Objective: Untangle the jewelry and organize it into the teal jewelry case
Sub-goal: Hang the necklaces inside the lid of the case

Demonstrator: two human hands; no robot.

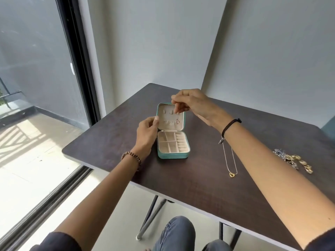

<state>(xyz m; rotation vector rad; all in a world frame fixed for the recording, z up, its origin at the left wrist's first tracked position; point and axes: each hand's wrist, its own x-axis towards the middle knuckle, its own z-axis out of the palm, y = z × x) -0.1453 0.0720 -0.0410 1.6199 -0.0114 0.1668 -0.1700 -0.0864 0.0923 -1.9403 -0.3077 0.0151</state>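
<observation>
The teal jewelry case (172,156) stands open on the dark table, its lid upright and its cream compartments showing nothing inside. My left hand (147,132) holds the lid's left edge. At the top of the lid's inside, my right hand (192,104) pinches something small; I cannot tell what it is. A small piece (177,121) hangs on the lid's lining. A thin chain necklace with a gold heart pendant (231,173) lies on the table beside my right forearm. A tangled pile of gold and silver jewelry (294,160) lies at the far right.
The dark table (181,178) stands against a grey wall, with a glass sliding door to the left. Its near edge runs diagonally above my knees. Both wrists wear bracelets.
</observation>
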